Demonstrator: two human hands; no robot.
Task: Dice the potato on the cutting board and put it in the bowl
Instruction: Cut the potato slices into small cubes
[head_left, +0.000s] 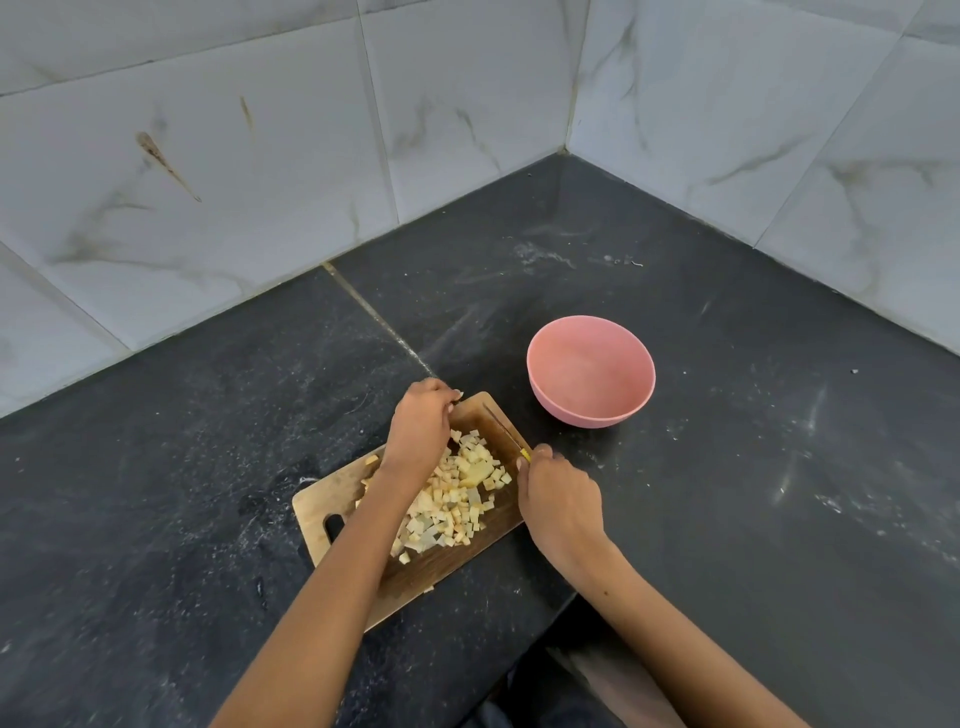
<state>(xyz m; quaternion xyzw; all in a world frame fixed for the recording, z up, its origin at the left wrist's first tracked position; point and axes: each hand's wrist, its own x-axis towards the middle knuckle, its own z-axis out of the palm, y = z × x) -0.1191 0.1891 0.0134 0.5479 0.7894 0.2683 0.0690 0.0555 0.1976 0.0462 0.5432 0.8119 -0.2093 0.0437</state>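
Pale yellow diced potato (457, 493) lies heaped mid-board on the wooden cutting board (452, 561); a few cubes sit loose toward the board's 9 o'clock edge. One larger uncut piece (477, 472) shows within the heap. Left hand (420, 431) hovers over the heap's 11 o'clock side, fingers curled toward the board's far corner; whether it pinches anything cannot be told. Right hand (561, 504), at the board's 3 o'clock edge, grasps the yellow handle of a knife (506, 431), blade pointing toward 11 o'clock across the board's far end. Pink bowl (591, 371) stands at 1 o'clock from the board, near but apart, nothing visible inside. Dark stone counter (208, 467) carries everything; marbled wall tiles (260, 156) meet in a corner at 12 o'clock.
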